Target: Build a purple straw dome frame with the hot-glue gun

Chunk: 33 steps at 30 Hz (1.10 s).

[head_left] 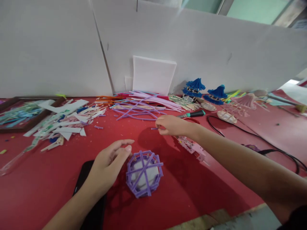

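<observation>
A round, cage-like model (144,171) of purple pipe cleaners sits on the red table, its strips crossing over a pale core. Just to its left is my left hand (112,163), thumb and forefinger apart with nothing between them; whether a fingertip touches the rim I cannot tell. Farther forward, my right hand (166,125) pinches a short purple pipe cleaner piece (153,128), one end poking out leftward. Beyond that hand, long purple pipe cleaners (139,111) lie in a loose pile.
Paper scraps (69,119) and a brown-framed tray (24,127) lie left. A dark phone-like slab (92,204) is under my left forearm. To the right are a black-handled cutter (195,113), pink machine-like parts (192,147), a black cable (254,133) and blue-roofed models (194,88).
</observation>
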Tool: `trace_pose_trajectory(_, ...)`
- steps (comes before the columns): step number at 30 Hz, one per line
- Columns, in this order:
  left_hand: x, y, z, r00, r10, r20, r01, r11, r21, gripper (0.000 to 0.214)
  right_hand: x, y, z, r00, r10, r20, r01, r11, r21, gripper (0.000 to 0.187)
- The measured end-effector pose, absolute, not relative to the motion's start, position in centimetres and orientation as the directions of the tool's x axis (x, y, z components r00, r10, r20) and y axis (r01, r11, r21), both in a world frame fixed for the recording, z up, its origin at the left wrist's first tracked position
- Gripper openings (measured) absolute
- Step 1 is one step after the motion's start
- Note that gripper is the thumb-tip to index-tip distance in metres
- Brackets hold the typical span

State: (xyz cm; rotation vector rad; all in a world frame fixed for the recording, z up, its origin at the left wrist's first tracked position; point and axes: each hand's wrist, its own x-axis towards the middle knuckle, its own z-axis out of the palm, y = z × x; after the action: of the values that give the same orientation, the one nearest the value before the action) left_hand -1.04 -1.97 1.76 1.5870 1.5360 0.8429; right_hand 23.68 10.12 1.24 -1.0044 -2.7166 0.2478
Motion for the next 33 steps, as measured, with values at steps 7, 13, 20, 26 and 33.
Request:
trace_pose_trajectory(7, -0.7, -2.2, 1.7, 0.253, 0.947, -0.198, 0.407, 0.081, 0.910, 0.035, 23.6, 4.3, 3.0, -0.455, 0.742, 0.493, 0.584, 0.666, -0.464, 0.007)
trace_pose_trajectory(13, -0.6, -2.4, 1.8, 0.284, 0.924, -0.256, 0.451, 0.107, 0.886, 0.028, 23.3, 0.5, 2.5, -0.280, 0.755, 0.593, 0.584, 0.624, -0.519, 0.008)
trace_pose_trajectory(20, -0.4, -2.4, 1.4, 0.146, 0.952, -0.270, 0.360, 0.203, 0.911, 0.033, 23.0, 0.2, 0.2, -0.258, 0.672, 0.694, 0.557, 0.691, -0.462, 0.011)
trace_pose_trajectory(26, 0.0, -2.6, 0.3, 0.138, 0.973, -0.184, 0.361, 0.124, 0.924, 0.028, 22.9, -0.4, -0.2, -0.233, 0.685, 0.690, 0.519, 0.688, -0.507, 0.014)
trace_pose_trajectory(33, 0.3, -3.2, 0.6, 0.240, 0.876, 0.419, 0.576, -0.476, 0.665, 0.024, 22.2, -1.3, 0.6, -0.351, 0.595, 0.723, 0.388, 0.795, -0.466, 0.014)
